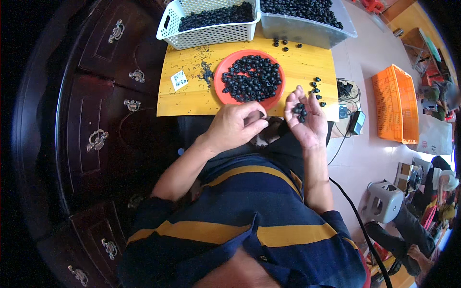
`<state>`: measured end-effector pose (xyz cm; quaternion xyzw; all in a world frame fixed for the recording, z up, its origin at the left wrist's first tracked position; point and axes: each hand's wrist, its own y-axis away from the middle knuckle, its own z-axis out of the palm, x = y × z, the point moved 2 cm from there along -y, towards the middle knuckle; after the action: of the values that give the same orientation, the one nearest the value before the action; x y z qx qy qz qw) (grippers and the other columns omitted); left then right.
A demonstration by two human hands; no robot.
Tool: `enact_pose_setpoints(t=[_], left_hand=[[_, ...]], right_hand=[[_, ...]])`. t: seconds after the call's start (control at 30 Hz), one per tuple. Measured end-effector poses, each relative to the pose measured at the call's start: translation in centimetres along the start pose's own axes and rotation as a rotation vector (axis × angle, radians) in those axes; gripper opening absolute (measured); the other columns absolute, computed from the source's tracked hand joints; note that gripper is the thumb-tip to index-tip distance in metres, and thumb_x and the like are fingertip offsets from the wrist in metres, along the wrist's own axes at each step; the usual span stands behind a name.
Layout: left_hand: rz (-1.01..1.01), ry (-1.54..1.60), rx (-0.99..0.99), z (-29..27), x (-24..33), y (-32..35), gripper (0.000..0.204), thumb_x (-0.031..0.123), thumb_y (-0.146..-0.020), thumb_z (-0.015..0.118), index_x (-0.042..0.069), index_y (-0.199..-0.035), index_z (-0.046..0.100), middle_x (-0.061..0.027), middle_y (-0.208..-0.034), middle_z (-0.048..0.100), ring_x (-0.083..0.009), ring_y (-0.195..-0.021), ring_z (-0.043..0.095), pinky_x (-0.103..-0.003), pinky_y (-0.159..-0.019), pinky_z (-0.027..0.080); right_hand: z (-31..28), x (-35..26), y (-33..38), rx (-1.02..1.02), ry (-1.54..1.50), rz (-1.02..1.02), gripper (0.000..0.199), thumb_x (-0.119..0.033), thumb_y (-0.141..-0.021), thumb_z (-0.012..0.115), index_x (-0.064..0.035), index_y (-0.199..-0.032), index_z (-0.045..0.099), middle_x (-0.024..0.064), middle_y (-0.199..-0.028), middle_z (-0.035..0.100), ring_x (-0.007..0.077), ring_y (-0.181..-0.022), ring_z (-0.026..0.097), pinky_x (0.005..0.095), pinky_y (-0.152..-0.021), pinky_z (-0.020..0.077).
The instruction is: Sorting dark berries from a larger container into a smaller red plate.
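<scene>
My left hand (235, 126) is closed at the table's near edge, thumb and forefinger pinched around a small dark thing I cannot make out. Beside it my right hand (309, 124) is turned palm up with its fingers partly curled, cradling several small black ring-like parts (300, 112). Just beyond both hands a red round plate (218, 79) bears a heap of the same black parts (252, 79), some with a hole through the middle.
On the yellow wooden table (182, 103) lie dark scraps (206, 72), a white printed label (179, 80) and loose black parts (315, 90). A white perforated basket (216, 36) and a clear bin (302, 33), both filled with black parts, stand behind. Rightward are an orange crate (396, 103) and a stool (384, 201).
</scene>
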<state>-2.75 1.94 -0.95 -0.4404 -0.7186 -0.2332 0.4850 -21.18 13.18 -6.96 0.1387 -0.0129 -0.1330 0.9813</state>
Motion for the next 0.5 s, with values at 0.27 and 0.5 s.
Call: enact_pose_setpoints(t=[0.27, 0.5], left_hand=[[0.118, -0.279, 0.123, 1.1, 0.6, -0.2, 0.026, 0.014, -0.081, 0.077, 0.008, -0.104, 0.069, -0.0071, -0.070, 0.066, -0.0187, -0.060, 0.065, -0.033, -0.057, 0.050], [0.182, -0.399, 0.100, 1.1, 0.0, 0.4, 0.025, 0.019, -0.079, 0.079, 0.008, -0.099, 0.069, -0.0101, -0.076, 0.068, -0.0282, -0.068, 0.069, -0.038, -0.061, 0.054]], right_hand=[[1.3, 5.3, -0.4, 0.018, 0.023, 0.134, 0.050, -0.034, -0.107, 0.037, 0.0033, -0.139, 0.046, 0.0232, -0.144, 0.049, 0.0381, -0.136, 0.045, 0.0515, -0.117, 0.0329], [1.3, 6.5, -0.5, 0.012, 0.006, 0.146, 0.050, -0.030, -0.107, 0.037, 0.0062, -0.141, 0.043, 0.0271, -0.144, 0.046, 0.0398, -0.136, 0.044, 0.0501, -0.118, 0.0315]])
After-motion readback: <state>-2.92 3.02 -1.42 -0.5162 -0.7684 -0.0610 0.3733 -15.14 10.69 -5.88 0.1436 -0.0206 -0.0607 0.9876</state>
